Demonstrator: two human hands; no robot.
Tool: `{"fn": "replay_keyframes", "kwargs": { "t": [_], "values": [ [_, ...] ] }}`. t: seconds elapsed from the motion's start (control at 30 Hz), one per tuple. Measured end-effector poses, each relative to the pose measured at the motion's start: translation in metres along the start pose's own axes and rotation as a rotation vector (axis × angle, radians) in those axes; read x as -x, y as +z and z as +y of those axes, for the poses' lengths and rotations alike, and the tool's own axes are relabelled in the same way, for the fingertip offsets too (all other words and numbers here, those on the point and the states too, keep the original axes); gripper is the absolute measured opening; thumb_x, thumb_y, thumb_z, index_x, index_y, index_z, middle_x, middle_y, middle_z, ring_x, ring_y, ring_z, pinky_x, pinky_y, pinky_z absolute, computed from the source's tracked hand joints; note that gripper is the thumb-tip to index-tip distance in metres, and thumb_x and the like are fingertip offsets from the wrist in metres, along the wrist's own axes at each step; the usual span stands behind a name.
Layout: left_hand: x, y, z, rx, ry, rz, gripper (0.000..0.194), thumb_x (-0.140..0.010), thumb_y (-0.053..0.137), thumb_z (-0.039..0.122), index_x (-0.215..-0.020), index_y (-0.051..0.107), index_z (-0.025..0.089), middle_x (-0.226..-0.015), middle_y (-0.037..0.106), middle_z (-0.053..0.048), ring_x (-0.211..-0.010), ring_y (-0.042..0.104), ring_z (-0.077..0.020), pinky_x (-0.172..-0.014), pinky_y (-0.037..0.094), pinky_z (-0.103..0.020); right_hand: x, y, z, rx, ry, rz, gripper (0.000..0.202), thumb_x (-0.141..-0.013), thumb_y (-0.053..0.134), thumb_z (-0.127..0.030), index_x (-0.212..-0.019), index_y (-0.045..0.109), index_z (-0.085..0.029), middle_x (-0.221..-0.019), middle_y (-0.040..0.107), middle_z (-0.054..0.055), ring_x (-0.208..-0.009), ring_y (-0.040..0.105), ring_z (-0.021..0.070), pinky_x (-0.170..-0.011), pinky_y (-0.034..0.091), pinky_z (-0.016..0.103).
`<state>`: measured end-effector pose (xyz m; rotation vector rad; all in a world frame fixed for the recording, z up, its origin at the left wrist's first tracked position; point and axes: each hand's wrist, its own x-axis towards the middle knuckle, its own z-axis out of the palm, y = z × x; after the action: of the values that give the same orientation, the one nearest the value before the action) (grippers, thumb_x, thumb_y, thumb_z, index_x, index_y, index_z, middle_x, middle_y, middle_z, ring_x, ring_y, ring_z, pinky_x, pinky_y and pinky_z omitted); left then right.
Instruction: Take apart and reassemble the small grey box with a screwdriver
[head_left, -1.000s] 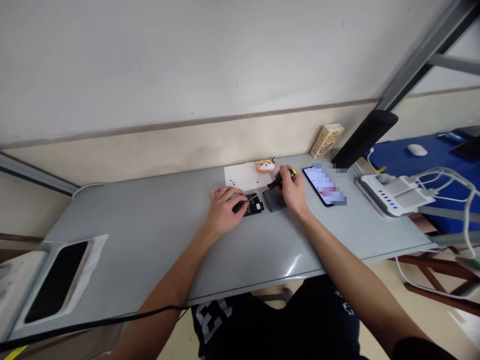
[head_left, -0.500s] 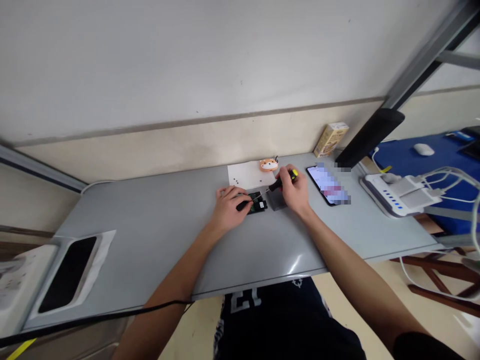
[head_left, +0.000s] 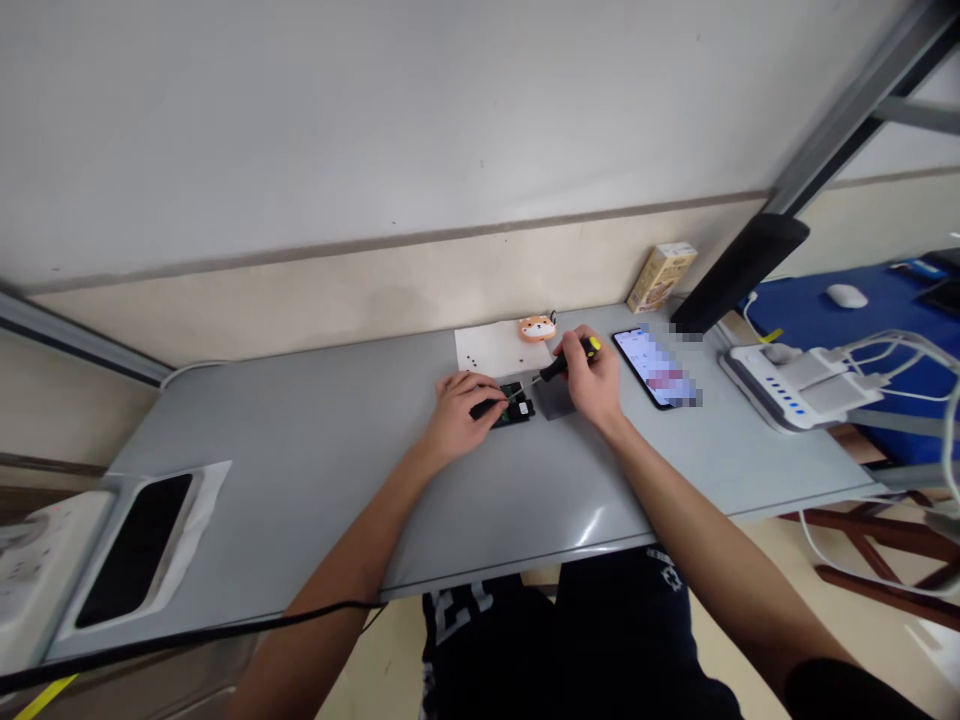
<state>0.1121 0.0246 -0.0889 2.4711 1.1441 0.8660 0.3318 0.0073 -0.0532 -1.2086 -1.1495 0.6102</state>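
Observation:
A small green and black circuit board (head_left: 517,408) lies on the grey desk (head_left: 315,440). My right hand (head_left: 590,378) is closed around a black and yellow screwdriver (head_left: 555,368), whose shaft slants down left to the board. At the board's left side, my left hand (head_left: 463,412) pinches a small black piece (head_left: 484,408), its fingertips close to the screwdriver's tip. A dark flat plate (head_left: 553,399) rests between the board and my right hand. Behind them, several tiny dark screws (head_left: 470,361) lie on a white sheet of paper (head_left: 491,345).
An orange animal-faced case (head_left: 537,328) sits at the paper's back edge. To the right are a lit phone (head_left: 651,368), a yellow box (head_left: 661,278) and a white power strip (head_left: 799,390) with cables. A dark phone (head_left: 136,550) lies far left.
My right hand and the screwdriver have shifted very slightly right. My left hand has moved a little to the right on the board. My legs below the desk have moved.

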Motion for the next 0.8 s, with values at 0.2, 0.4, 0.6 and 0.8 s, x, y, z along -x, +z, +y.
{"fn": "replay_keyframes", "kwargs": {
  "t": [0.2, 0.4, 0.6, 0.8],
  "values": [
    [-0.001, -0.006, -0.001, 0.046, -0.006, -0.031, 0.016, -0.1, 0.062, 0.035, -0.099, 0.075, 0.027, -0.114, 0.072, -0.003, -0.113, 0.062, -0.0222, -0.106, 0.035, -0.045, 0.0, -0.001, -0.002, -0.019, 0.018, -0.013, 0.041, -0.096, 0.056, -0.054, -0.074, 0.058, -0.021, -0.058, 0.046, -0.004, -0.052, 0.044, 0.0112, -0.05, 0.036, 0.026],
    [0.0, -0.012, 0.005, -0.05, 0.018, -0.115, 0.04, -0.094, 0.069, 0.041, -0.131, 0.062, 0.027, -0.136, 0.065, -0.006, -0.129, 0.056, -0.0276, -0.112, 0.031, -0.048, -0.001, -0.002, -0.001, 0.076, -0.098, -0.018, 0.038, -0.097, 0.056, -0.05, -0.073, 0.058, -0.021, -0.06, 0.048, -0.003, -0.056, 0.042, 0.0117, -0.055, 0.036, 0.027],
    [0.001, -0.006, -0.001, -0.103, 0.049, -0.187, 0.055, -0.094, 0.068, 0.041, -0.144, 0.05, 0.026, -0.14, 0.064, -0.009, -0.133, 0.055, -0.0301, -0.115, 0.031, -0.05, 0.001, -0.003, -0.002, 0.233, -0.148, -0.046, 0.038, -0.097, 0.054, -0.05, -0.074, 0.059, -0.021, -0.061, 0.052, -0.002, -0.056, 0.043, 0.0121, -0.058, 0.036, 0.028],
    [0.002, -0.003, -0.006, -0.08, 0.058, -0.164, 0.057, -0.093, 0.07, 0.038, -0.144, 0.05, 0.027, -0.138, 0.067, -0.008, -0.129, 0.06, -0.0286, -0.115, 0.031, -0.049, 0.004, -0.002, -0.002, 0.258, -0.18, -0.074, 0.036, -0.097, 0.054, -0.048, -0.075, 0.058, -0.021, -0.062, 0.055, -0.002, -0.057, 0.046, 0.0124, -0.058, 0.037, 0.027]
  ]
}}
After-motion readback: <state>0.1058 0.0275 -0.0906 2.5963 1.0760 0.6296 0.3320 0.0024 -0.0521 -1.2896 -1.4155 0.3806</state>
